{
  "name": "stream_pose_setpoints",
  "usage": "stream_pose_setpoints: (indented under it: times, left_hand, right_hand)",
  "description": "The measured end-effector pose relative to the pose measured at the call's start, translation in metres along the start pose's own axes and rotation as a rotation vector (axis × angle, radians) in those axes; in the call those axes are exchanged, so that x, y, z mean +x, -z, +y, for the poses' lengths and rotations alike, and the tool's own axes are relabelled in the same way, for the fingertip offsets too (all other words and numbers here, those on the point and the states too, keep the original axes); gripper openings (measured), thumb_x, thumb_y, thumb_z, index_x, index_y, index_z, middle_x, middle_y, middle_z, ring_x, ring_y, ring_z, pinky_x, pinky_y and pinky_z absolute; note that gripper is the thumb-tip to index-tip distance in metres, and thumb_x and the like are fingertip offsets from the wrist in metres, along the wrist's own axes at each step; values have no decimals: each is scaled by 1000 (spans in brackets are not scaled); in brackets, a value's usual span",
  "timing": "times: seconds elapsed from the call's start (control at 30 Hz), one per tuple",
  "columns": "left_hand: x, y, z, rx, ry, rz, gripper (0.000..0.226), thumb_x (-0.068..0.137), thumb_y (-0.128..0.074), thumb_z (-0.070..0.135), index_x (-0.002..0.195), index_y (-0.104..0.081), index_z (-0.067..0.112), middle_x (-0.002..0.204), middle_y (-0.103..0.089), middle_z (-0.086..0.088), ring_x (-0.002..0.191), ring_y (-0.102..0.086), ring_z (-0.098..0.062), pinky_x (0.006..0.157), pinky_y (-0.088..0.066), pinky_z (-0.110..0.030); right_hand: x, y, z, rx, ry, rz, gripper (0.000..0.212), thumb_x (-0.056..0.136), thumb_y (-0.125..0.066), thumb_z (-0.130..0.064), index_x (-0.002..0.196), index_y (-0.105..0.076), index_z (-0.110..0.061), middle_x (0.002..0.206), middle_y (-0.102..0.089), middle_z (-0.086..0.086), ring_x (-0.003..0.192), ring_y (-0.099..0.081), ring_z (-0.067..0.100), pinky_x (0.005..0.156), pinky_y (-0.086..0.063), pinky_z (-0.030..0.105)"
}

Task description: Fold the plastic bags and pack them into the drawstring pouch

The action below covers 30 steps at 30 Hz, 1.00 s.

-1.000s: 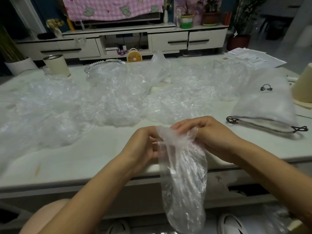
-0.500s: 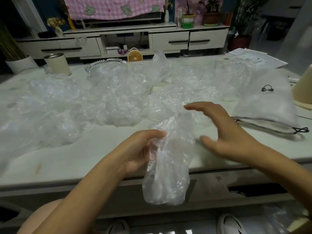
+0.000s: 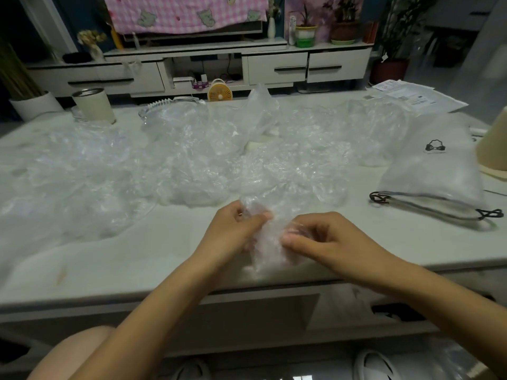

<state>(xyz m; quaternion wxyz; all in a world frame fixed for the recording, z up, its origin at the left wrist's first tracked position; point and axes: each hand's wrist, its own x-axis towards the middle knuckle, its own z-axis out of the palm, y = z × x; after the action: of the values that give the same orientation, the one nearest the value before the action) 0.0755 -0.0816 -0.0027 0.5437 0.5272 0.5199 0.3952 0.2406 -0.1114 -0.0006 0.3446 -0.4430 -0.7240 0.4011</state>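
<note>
A crumpled clear plastic bag (image 3: 270, 250) lies bunched on the table near its front edge, between my two hands. My left hand (image 3: 236, 231) grips its upper left part with thumb and curled fingers. My right hand (image 3: 326, 237) pinches its right side. Several more clear plastic bags (image 3: 175, 163) lie spread across the middle of the table. The white drawstring pouch (image 3: 436, 165) with a black cord and a small black logo lies flat at the right, apart from both hands.
The pale table (image 3: 115, 259) has its front edge just under my wrists. A metal-rimmed cup (image 3: 93, 106) stands far left, a glass dish (image 3: 170, 105) behind the bags, papers (image 3: 411, 97) far right, a cream cone-shaped object (image 3: 493, 149) at the right edge.
The bag hung down over the table edge from my hands; my right hand let go, then took hold again. The bag now sits gathered up on the table between both hands.
</note>
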Motion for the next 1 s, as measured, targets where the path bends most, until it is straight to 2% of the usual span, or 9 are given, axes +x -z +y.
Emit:
stream_pose_setpoints:
  times: [0.07,0.2,0.4,0.47,0.57,0.67,0.73,0.87,1.0]
  left_hand:
    - [-1,-1,1,-56,22,-101,30,81,-68,33,94,-63,7,99,-68,-18,90,-68,-29,84,-54,-43]
    - [-8,-2,5,100,-9,-266,71,63,-70,63,106,-59,7,106,-67,-14,98,-66,-24,86,-54,-35]
    - [-6,0,5,84,-14,-74,13,81,-67,4,89,-61,12,83,-68,-3,80,-68,-17,73,-55,-30]
    - [-5,5,7,39,-1,-78,15,84,-60,-4,87,-62,10,79,-70,-3,74,-68,-17,67,-55,-29]
    - [-5,8,8,40,-5,-84,21,83,-59,-6,101,-63,3,103,-67,-21,95,-65,-36,85,-52,-48]
    - [-6,9,8,27,-12,-117,22,84,-61,-5,105,-62,2,104,-66,-22,92,-66,-33,78,-54,-39]
    - [-6,8,7,22,-18,-156,22,83,-63,-3,104,-62,3,98,-68,-20,83,-66,-26,69,-52,-30]
    - [-5,2,5,-11,-22,-179,29,76,-68,1,104,-63,6,97,-69,-19,77,-65,-27,65,-54,-37]
    - [-8,1,10,-90,-38,-202,29,82,-51,-16,98,-61,5,75,-66,-8,47,-59,-15,41,-45,-19]
  right_hand:
    - [5,2,3,42,-117,13,24,89,-61,-18,72,-65,-2,62,-61,4,61,-54,9,63,-42,19]
    - [8,-1,4,36,-230,72,23,87,-62,-14,66,-61,-4,48,-49,-10,46,-43,-1,50,-33,10]
    - [4,1,-3,48,-207,87,24,85,-67,-23,68,-62,-7,62,-54,0,61,-48,7,61,-36,19]
    - [2,5,-2,7,-249,131,25,81,-70,-28,65,-61,-12,67,-56,10,61,-48,10,60,-37,20]
    - [1,12,6,-60,-326,229,27,72,-76,-37,68,-63,-13,84,-62,24,70,-54,14,67,-40,25]
    - [0,16,6,162,-441,174,54,57,-81,-42,99,-60,-17,106,-65,7,98,-64,13,80,-48,25]
    - [-1,16,3,422,-484,74,61,58,-84,-30,111,-58,-15,114,-67,4,106,-64,19,81,-49,26]
    - [0,8,-3,697,-442,120,21,76,-67,-1,94,-65,-13,89,-74,1,79,-71,14,64,-54,19]
    - [6,6,1,846,-415,152,27,70,-56,7,69,-72,-14,79,-63,8,69,-48,18,57,-32,22]
